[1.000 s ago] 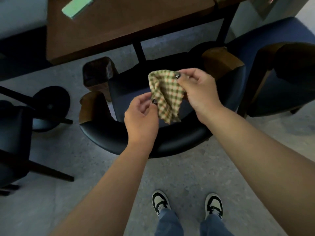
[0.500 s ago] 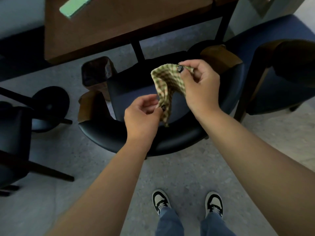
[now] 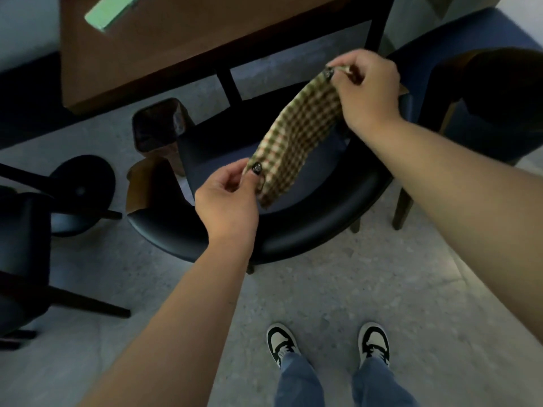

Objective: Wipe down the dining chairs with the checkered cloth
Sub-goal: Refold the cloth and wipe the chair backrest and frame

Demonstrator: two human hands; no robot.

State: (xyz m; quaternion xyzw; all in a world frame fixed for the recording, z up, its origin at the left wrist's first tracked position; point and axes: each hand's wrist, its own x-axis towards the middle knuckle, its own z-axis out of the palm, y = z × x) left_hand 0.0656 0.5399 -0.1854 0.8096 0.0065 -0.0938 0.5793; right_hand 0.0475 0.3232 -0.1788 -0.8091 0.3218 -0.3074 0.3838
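Observation:
A green and cream checkered cloth (image 3: 296, 136) is stretched in the air between my two hands, above a dining chair (image 3: 308, 236) with a curved black back, wooden arm ends and a dark blue seat. My left hand (image 3: 226, 201) pinches the cloth's lower left corner between thumb and fingers. My right hand (image 3: 367, 92) pinches the upper right corner, higher and farther from me. The cloth hangs clear of the chair.
A brown wooden table (image 3: 191, 39) with a green object (image 3: 111, 10) on it stands beyond the chair. A second blue chair (image 3: 484, 98) is at right, a black chair (image 3: 20, 245) and a round stool base (image 3: 82, 183) at left. My feet (image 3: 326, 345) stand on grey speckled floor.
My hands have pulled apart: the right one went up and right, the left one down a little. The bunched cloth is now spread out long between them.

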